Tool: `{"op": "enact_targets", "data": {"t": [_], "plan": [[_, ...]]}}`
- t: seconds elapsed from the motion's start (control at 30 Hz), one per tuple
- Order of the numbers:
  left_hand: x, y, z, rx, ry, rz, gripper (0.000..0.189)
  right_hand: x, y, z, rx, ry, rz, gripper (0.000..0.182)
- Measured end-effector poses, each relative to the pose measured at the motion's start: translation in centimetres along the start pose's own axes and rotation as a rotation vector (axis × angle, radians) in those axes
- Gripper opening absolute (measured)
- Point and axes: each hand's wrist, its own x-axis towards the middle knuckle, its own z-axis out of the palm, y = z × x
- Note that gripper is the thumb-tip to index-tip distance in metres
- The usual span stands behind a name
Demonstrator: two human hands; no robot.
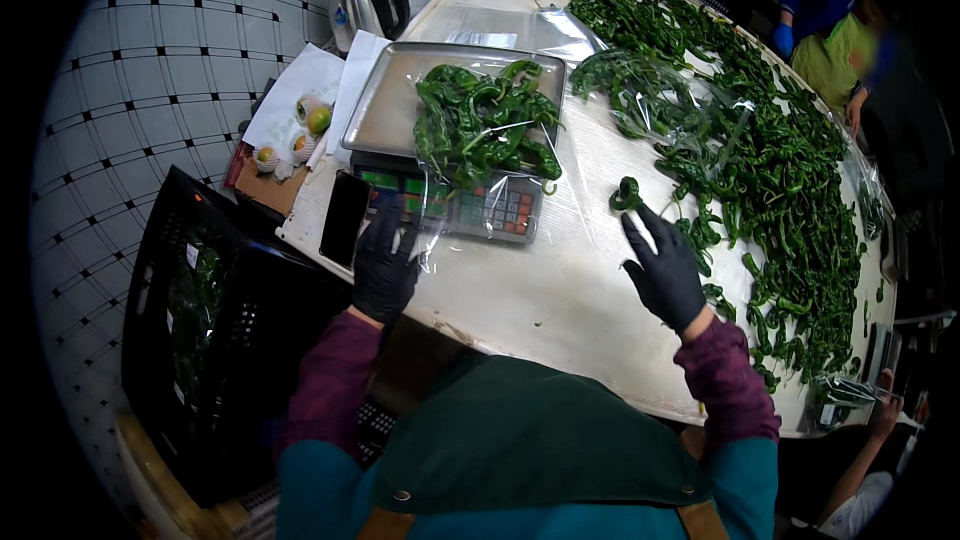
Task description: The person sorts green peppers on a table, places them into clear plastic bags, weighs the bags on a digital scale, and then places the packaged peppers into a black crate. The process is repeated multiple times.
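Note:
A clear plastic bag of green peppers (484, 124) lies on the steel pan (375, 109) of a digital scale, its loose film hanging over the keypad (496, 208). My left hand (386, 262), in a black glove, is at the film's lower left edge beside the scale's display; whether its fingers grip the film I cannot tell. My right hand (660, 262), gloved too, reaches over the white table with fingertips at a curled green pepper (626, 195); whether they pinch it is unclear. Right of it spreads a large heap of loose green peppers (802, 225).
A black phone (346, 217) lies left of the scale, near fruits in foam nets (318, 120) and a steel kettle (360, 7). Another filled bag (645, 101) touches the heap. A black crate (225, 330) stands lower left. Other people are around the table.

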Motion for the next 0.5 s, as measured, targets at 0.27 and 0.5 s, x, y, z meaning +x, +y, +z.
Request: {"op": "enact_targets", "data": {"t": [0.27, 0.5], "plan": [[6.4, -1.4, -5.8, -0.315, 0.014, 0.150, 0.038, 10.7, 0.8, -4.8, 0.505, 0.269, -0.417, 0.029], [23.8, -3.9, -17.2, -0.631, 0.110, 0.001, 0.031, 21.6, 3.2, -16.6, 0.894, 0.490, -0.236, 0.033]]}}
